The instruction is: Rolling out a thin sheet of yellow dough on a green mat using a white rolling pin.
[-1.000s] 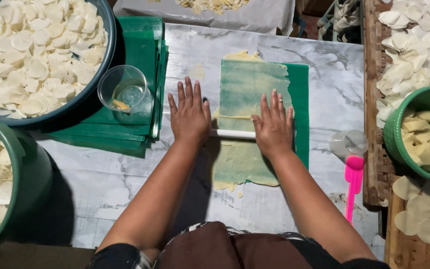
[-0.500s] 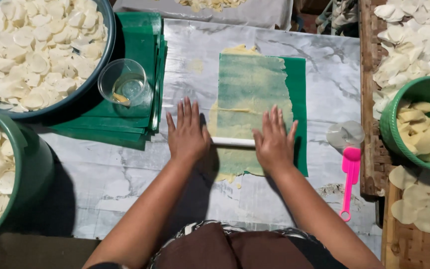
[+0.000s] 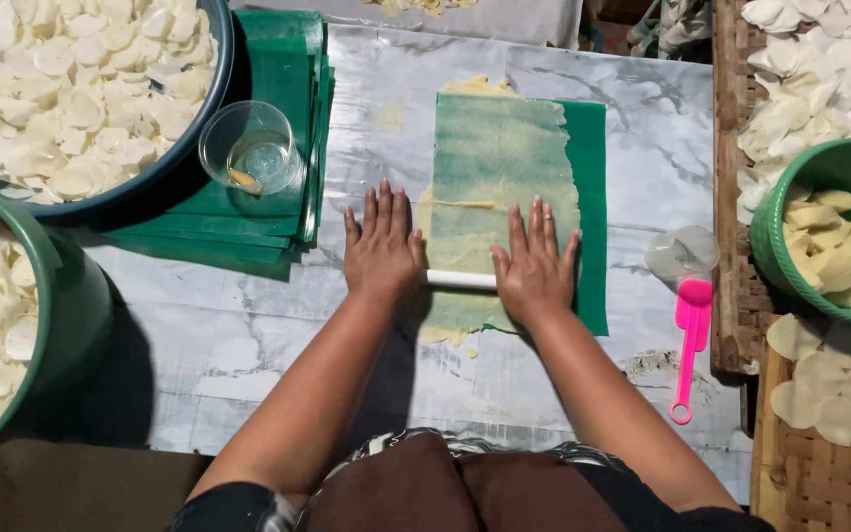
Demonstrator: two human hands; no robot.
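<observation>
left hand (image 3: 382, 248): flat, fingers spread, palm down on the left end of the white rolling pin (image 3: 460, 280) — pressing, not gripped.
right hand (image 3: 534, 268): same, flat and open on the pin's right end.
rolling pin: lies crosswise over the dough sheet (image 3: 500, 187), near the table's front-middle.
dough sheet: thin, pale yellow, on a green plastic sheet (image 3: 591, 197); spills past its near and far edges.
green sheet stack (image 3: 248, 229): left of the dough, square, plain — a clear plastic cup (image 3: 248, 150) stands on it.
pink cutter (image 3: 689, 335): right edge of the tabletop, beside a clear round lid (image 3: 680, 252).
blue basin (image 3: 164, 163): far-left corner, full of pale discs.
green bucket (image 3: 71, 325): left edge, same discs.
green bowl (image 3: 778, 236): on a woven rack (image 3: 819, 483) to the right, holds yellowish pieces.
surface: marble-pattern tabletop (image 3: 248, 345), white-grey.
labels/signs: no labels readable.
</observation>
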